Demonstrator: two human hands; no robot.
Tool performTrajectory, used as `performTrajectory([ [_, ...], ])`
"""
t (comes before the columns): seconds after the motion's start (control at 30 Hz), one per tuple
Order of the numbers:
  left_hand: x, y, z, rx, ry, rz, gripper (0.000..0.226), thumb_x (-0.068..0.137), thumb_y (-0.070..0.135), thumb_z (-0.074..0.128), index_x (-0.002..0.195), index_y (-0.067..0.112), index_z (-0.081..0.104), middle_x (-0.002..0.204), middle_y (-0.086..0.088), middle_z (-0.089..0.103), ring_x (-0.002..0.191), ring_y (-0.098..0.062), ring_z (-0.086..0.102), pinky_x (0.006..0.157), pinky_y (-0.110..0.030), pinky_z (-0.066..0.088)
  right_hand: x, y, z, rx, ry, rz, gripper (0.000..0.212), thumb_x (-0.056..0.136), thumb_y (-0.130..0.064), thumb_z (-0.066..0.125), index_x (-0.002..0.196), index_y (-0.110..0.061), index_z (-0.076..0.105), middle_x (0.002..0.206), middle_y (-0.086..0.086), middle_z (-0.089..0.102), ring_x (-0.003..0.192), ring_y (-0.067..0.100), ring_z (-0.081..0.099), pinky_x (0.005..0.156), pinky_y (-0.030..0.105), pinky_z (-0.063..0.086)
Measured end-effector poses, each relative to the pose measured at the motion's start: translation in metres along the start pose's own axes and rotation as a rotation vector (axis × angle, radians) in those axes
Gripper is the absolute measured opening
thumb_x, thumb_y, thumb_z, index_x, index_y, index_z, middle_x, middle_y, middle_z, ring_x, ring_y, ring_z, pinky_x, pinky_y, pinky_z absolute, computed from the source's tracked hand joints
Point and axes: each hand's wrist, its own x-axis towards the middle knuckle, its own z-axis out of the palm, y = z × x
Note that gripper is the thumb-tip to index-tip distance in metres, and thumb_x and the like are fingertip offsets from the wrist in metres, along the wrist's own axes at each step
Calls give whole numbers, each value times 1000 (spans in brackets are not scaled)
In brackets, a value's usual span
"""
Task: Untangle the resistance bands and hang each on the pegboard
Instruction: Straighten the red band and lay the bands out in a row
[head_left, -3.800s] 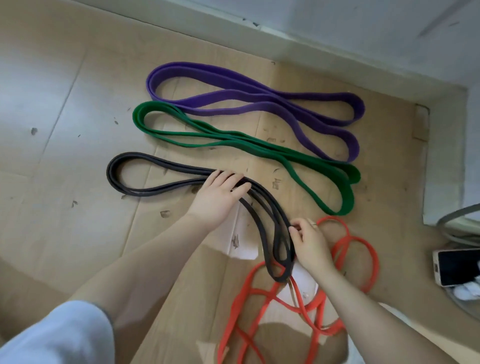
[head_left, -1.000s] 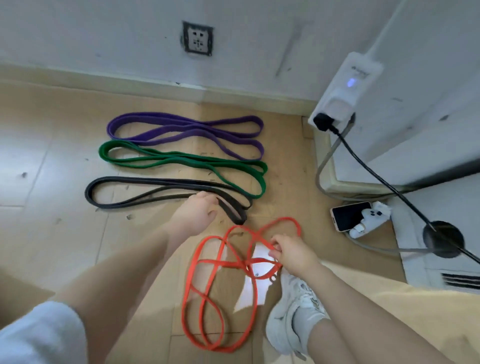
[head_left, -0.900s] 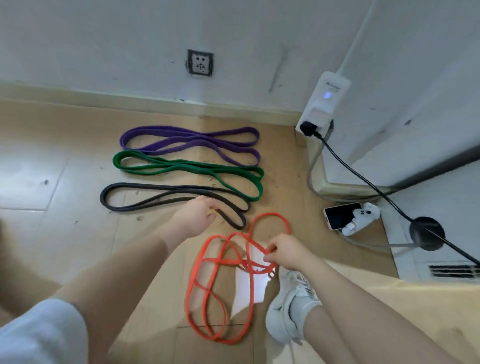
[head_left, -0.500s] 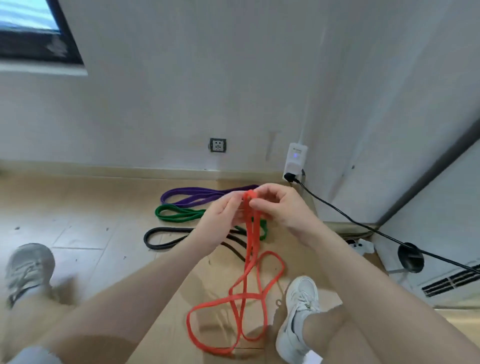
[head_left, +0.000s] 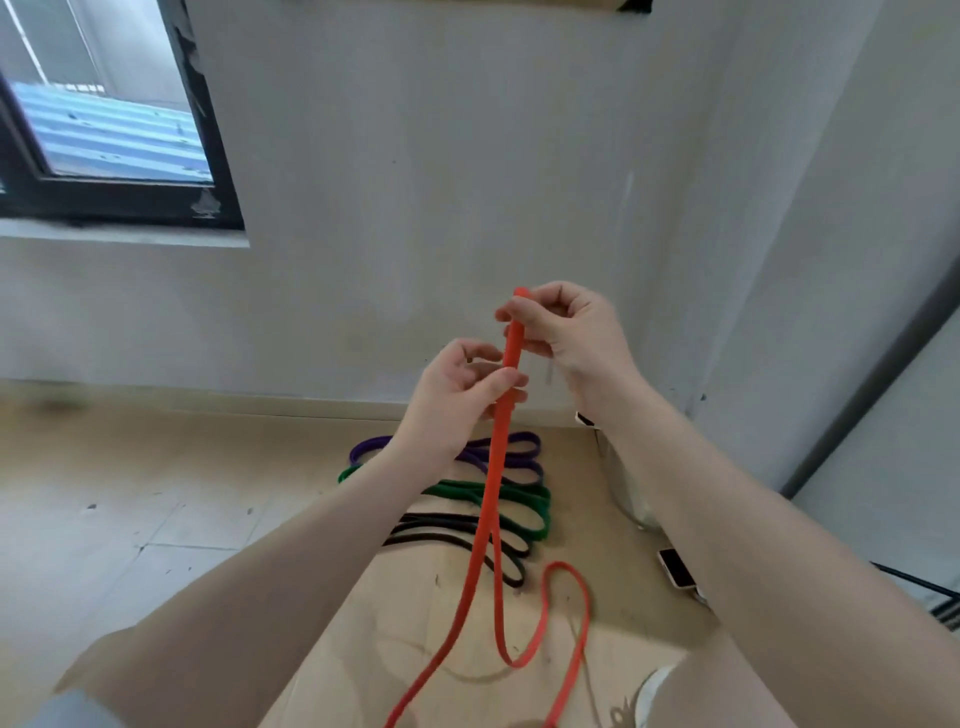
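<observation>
An orange resistance band hangs in front of me from both hands, its lower loops trailing to the floor. My right hand pinches its top end. Just below, my left hand grips the strands together. On the floor behind them lie a purple band, a green band and a black band, each laid out apart from the others and partly hidden by my left arm. No pegboard is in view.
A grey wall rises ahead with a dark-framed window at the upper left. A phone lies on the floor at the right by grey cables. My white shoe shows at the bottom right.
Both hands left the black band on the floor. They took up the orange band and lifted it high as I stood, so its tangled loops now hang long and nearly straight.
</observation>
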Motion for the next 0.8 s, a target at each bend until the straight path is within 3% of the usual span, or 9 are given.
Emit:
performTrajectory([
  [0.17, -8, -14, -11, 32, -62, -96, 18, 90, 8, 55, 105, 17, 60, 92, -3, 74, 90, -19, 70, 85, -39, 55, 10, -5, 2, 35, 109, -21, 11, 84, -6, 66, 84, -7, 55, 76, 9, 67, 63, 15, 67, 68, 31, 57],
  [0.3, -10, -11, -16, 18, -7, -82, 17, 84, 9, 62, 100, 13, 60, 89, -7, 74, 83, -21, 71, 80, -38, 57, 14, 5, 5, 162, 192, 29, 31, 83, -7, 68, 91, -13, 38, 86, 17, 62, 66, 20, 67, 64, 31, 59],
  [0.4, -5, -5, -13, 36, 63, -68, 16, 82, 10, 66, 95, 13, 58, 88, -9, 72, 80, -21, 71, 76, -37, 57, 14, 18, 8, 271, 202, 124, 39, 90, -32, 58, 114, -14, 33, 103, 9, 58, 88, 22, 66, 86, 36, 54],
  [0.5, 7, 8, -11, -31, 166, -59, 13, 83, 8, 67, 90, 12, 57, 86, -10, 72, 75, -19, 71, 70, -31, 58, -7, 48, 14, 33, 66, 174, 38, 96, -50, 35, 119, -20, 42, 123, 4, 56, 107, 20, 59, 100, 41, 43],
  [0.57, 16, 20, -9, -77, 221, -25, 12, 84, 6, 66, 86, 12, 56, 84, -10, 71, 71, -18, 70, 64, -27, 58, -31, 71, 19, -172, -109, 145, 35, 97, -46, 36, 114, -21, 54, 116, 1, 63, 107, 14, 60, 97, 36, 44],
  [0.63, 24, 32, -6, -73, 252, 24, 13, 85, 7, 66, 85, 13, 55, 82, -9, 70, 68, -15, 69, 60, -25, 56, -46, 84, 25, -277, -169, 132, 28, 95, -36, 47, 119, -22, 53, 108, -3, 66, 101, 7, 61, 93, 32, 50],
  [0.8, 37, 55, 0, -81, 281, 100, 12, 85, 8, 66, 86, 13, 55, 84, -9, 70, 72, -17, 69, 59, -24, 55, -45, 77, 36, -288, 18, -25, 38, 92, -19, 55, 125, -28, 38, 97, -2, 64, 85, 8, 65, 71, 20, 55],
])
